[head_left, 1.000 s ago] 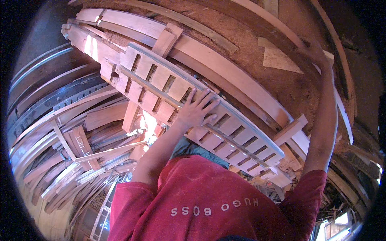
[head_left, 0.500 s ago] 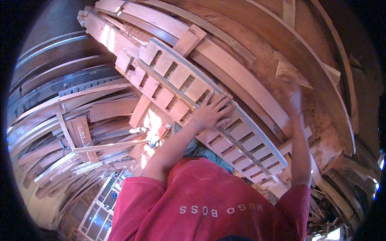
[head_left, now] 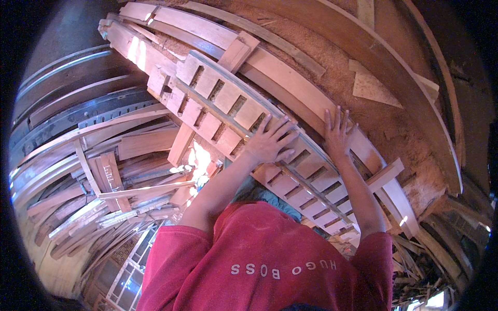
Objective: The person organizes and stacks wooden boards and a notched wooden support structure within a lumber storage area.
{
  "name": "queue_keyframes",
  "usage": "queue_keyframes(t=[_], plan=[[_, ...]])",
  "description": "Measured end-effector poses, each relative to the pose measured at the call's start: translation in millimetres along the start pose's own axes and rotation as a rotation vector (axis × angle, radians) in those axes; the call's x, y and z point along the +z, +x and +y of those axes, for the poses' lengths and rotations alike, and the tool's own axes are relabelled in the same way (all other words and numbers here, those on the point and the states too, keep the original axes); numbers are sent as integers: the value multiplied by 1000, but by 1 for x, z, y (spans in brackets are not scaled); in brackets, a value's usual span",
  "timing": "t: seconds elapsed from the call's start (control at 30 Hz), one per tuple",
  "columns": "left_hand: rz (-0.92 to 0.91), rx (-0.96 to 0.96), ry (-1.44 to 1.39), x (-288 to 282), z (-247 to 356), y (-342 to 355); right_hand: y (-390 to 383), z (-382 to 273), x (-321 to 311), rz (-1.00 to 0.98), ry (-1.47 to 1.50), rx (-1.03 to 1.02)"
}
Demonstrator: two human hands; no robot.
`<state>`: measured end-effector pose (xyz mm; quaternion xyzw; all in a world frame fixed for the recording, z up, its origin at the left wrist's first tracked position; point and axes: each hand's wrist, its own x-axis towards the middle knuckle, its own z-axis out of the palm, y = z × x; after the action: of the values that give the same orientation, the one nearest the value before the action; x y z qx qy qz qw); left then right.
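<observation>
Two long wooden boards with rows of rectangular slots lie side by side in front of me, running from far left to near right: the far slotted board (head_left: 226, 97) and the near slotted board (head_left: 210, 125). My left hand (head_left: 271, 141) lies on the far board with its fingers spread, its thumb apart and nothing in its grasp. Just past that board's far edge is my right hand (head_left: 337, 136), fingers stretched out over a long pale plank (head_left: 293, 82); whether it touches the plank I cannot tell. The right forearm crosses above the slotted boards.
Short wooden blocks (head_left: 238, 52) lie across the long planks. Sawdust (head_left: 410, 132) covers the ground beyond, with a flat wood offcut (head_left: 371, 88) on it. Stacked timber (head_left: 148, 142) fills the left side. A curved beam (head_left: 410, 78) runs along the far right.
My right hand has come left and in toward the boards from a blurred, raised position at the right. The left hand remains spread on the far slotted board.
</observation>
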<state>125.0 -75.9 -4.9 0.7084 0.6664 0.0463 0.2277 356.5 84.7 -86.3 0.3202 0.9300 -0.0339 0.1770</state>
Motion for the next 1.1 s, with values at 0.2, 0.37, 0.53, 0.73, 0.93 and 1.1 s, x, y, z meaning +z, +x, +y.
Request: queue_keyframes(t=[0.2,0.37,0.53,0.73,0.93,1.1], plan=[[-81,-11,44,0,3,-3,1,2,-9,-28,-37,-36],[-84,-15,39,0,3,-2,1,7,-7,-36,67,-23],[-61,-14,23,0,4,-3,1,8,-7,-13,80,-24],[-58,-23,45,2,4,0,-1,19,-16,3,109,-65],[38,11,51,4,4,2,47,96,-28,-275,794,235],[46,14,36,12,2,-1,81,153,27,-513,857,148]])
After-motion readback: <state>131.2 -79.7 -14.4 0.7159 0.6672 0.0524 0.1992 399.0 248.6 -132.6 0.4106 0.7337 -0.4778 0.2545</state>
